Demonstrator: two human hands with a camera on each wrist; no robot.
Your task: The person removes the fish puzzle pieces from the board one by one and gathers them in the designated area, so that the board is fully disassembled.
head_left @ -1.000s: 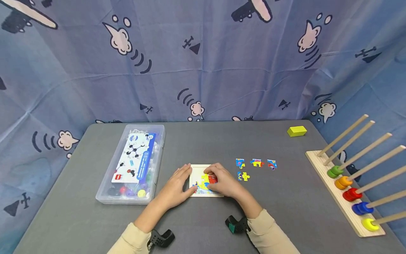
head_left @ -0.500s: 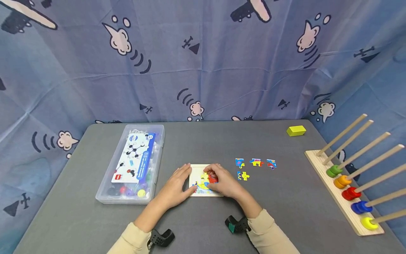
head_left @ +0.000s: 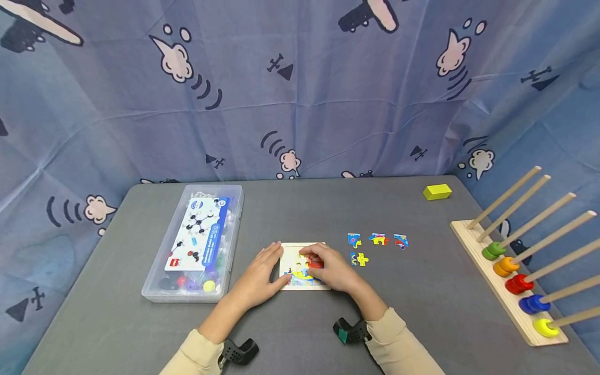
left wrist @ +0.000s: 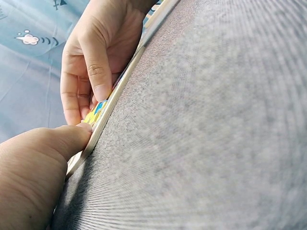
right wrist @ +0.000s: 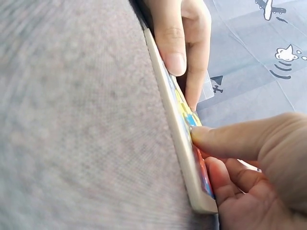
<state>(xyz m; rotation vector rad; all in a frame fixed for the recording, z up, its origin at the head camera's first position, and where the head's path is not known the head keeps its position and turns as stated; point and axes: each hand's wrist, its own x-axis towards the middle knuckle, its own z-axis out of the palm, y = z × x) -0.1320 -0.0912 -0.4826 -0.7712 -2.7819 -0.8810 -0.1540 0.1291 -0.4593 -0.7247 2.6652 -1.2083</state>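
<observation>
A jigsaw puzzle in a light wooden frame (head_left: 305, 245) lies flat on the table, with yellow, red and blue pieces in its lower and right part. My left hand (head_left: 260, 273) rests along the frame's left side, fingers straight, its thumb on the lower left corner area. My right hand (head_left: 333, 266) bends over the right half, thumb and fingers pinching a puzzle piece (head_left: 315, 264) with red on it. The right hand covers part of the picture. In the right wrist view the right thumb (right wrist: 216, 139) presses on the colourful surface, and the piece's outline is mostly hidden.
Several loose puzzle pieces (head_left: 378, 239) lie right of the frame. A clear plastic case (head_left: 234, 229) with a molecule label stands on the left. At the back right is a yellow-green block (head_left: 437, 191); a wooden peg stand (head_left: 506, 286) with coloured rings runs along the right edge.
My right thumb has shifted slightly up and right over the puzzle, with the fingertips staying near the same place. The left hand keeps its place on the frame.
</observation>
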